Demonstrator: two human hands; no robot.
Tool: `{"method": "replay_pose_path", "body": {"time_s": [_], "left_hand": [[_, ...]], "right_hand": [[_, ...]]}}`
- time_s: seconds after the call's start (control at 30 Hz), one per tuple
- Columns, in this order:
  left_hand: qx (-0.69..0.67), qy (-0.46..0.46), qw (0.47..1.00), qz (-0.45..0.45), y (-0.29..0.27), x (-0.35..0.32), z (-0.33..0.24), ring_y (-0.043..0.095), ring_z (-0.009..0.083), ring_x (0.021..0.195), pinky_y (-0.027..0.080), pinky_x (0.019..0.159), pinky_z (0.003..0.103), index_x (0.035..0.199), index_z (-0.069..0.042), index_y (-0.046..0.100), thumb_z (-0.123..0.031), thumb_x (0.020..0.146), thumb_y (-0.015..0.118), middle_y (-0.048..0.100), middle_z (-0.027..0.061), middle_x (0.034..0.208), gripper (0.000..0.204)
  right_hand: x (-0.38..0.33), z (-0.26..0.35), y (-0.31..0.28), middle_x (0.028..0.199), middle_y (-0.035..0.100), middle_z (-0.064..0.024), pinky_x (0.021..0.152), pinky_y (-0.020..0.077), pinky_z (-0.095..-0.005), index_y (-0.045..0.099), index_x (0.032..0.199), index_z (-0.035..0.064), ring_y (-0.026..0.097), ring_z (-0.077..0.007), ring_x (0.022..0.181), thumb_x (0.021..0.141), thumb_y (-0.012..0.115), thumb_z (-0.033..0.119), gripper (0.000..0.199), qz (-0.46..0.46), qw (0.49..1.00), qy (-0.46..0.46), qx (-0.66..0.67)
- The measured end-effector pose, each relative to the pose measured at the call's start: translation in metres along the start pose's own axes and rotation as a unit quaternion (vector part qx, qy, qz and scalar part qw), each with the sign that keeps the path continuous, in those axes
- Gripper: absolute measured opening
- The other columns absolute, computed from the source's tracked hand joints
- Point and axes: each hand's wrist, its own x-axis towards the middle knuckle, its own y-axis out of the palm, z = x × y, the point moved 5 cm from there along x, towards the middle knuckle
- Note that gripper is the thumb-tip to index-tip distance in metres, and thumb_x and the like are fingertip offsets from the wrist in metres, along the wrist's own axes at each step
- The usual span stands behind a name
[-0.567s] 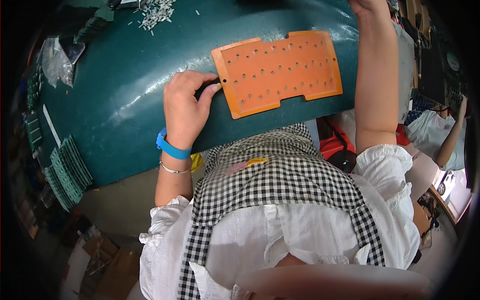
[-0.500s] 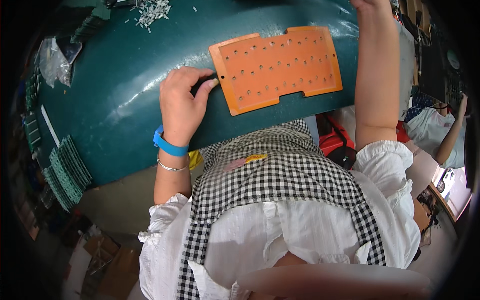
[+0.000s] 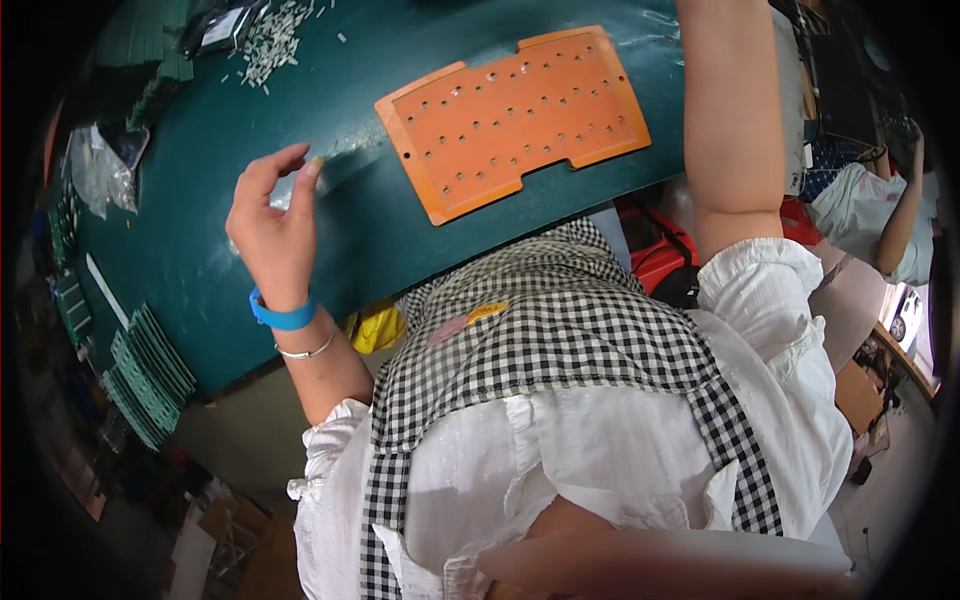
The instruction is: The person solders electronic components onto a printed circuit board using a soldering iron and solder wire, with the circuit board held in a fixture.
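Observation:
My left hand [image 3: 272,225], with a blue band at the wrist, hovers over the green tabletop to the left of an orange plate. Its thumb and forefinger curve toward each other with a small gap, and nothing shows between them. The orange plate [image 3: 510,120] lies flat and slightly tilted, with rows of small holes and a notch in both its far and near edges. No hand touches the plate. My right forearm [image 3: 735,130] stretches away past the plate's right side; the hand itself is cut off by the upper edge.
A heap of small pale pieces [image 3: 275,45] lies at the far left of the green table [image 3: 330,240]. Clear plastic bags [image 3: 100,175] and stacked green boards [image 3: 150,375] line the left side. Another person [image 3: 865,215] sits at the right.
My left hand has moved left, away from the plate's left edge. The right hand has gone out past the upper edge. The whole view has shifted somewhat.

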Motion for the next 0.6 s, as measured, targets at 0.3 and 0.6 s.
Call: {"method": "replay_pose_path", "body": {"time_s": [0.3, 0.6], "left_hand": [[-0.272, -0.106, 0.956, -0.005, -0.02, -0.007, 0.004, 0.064, 0.0145, 0.095, 0.052, 0.087, 0.028, 0.126, 0.005, 0.06, -0.015, 0.1, 0.057, 0.069, 0.0121, 0.103, 0.033], [-0.485, -0.196, 0.842, 0.127, 0.022, -0.012, -0.013, 0.065, 0.0188, 0.099, 0.055, 0.081, 0.031, 0.131, 0.004, 0.055, -0.026, 0.104, 0.05, 0.059, 0.0172, 0.13, 0.041]], "right_hand": [[-0.125, 0.015, 0.031, 0.068, 0.058, -0.0004, 0.051, 0.039, -0.0264, 0.058, 0.078, 0.0035, 0.052, -0.0082, 0.06, 0.083, 0.067, 0.001, 0.01, -0.007, 0.784, -0.281, -0.554], [-0.185, 0.001, -0.005, 0.077, 0.062, -0.0123, 0.061, 0.0492, -0.0312, 0.063, 0.09, -0.0044, 0.06, -0.0259, 0.068, 0.073, 0.07, -0.014, 0.02, -0.001, 0.656, -0.438, -0.615]]}}
